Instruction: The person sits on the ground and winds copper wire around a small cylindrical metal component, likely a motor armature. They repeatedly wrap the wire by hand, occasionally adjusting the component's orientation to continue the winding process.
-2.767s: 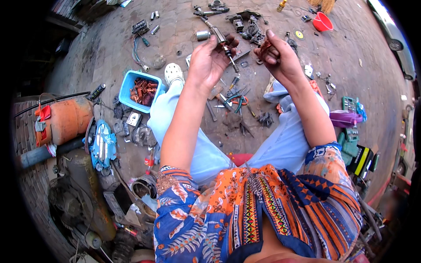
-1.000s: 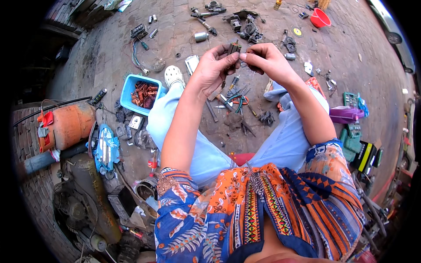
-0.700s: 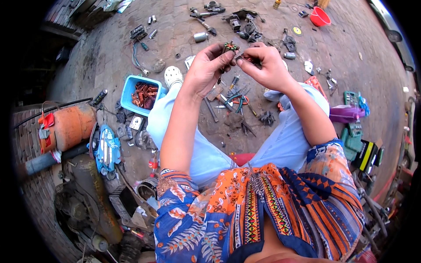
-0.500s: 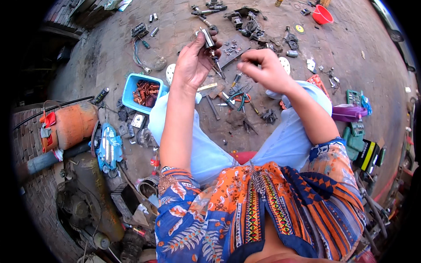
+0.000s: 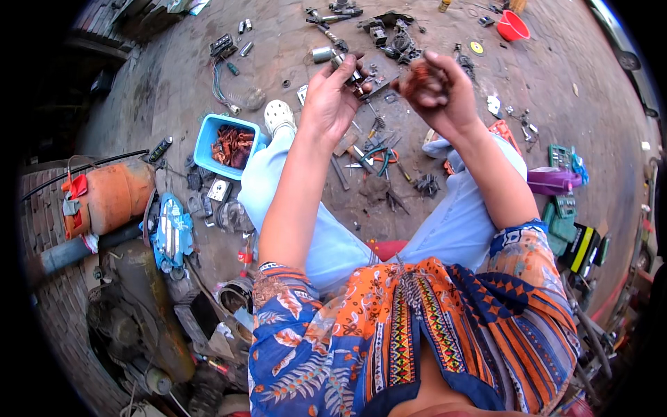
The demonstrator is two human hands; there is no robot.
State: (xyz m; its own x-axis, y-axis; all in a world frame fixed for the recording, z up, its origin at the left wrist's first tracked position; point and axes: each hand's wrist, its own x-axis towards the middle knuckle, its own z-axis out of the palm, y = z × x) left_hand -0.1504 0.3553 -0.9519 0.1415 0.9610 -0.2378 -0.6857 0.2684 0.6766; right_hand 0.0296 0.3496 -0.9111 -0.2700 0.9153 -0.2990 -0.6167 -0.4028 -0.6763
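Observation:
My left hand is closed round a shiny metal cylinder, holding it over the ground ahead of me. Its lower part is hidden by my fingers. To its right, my raised right hand has curled fingers. Motion smears the fingertips, which look reddish brown, so I cannot make out what is in them. On the ground beneath lie pliers with teal handles, a hammer and a dark flat plate bearing small parts. Just beyond my left hand sits a grey metal can-shaped part.
At my left stands a blue basin of copper scraps, with an orange gas cylinder farther left. Greasy machine parts and a red bucket lie ahead. A purple case and green tool tray are at my right.
My left hand has shifted right with the metal cylinder. My right hand has moved up and right, turning so its curled fingertips show. My left shoe shows more fully.

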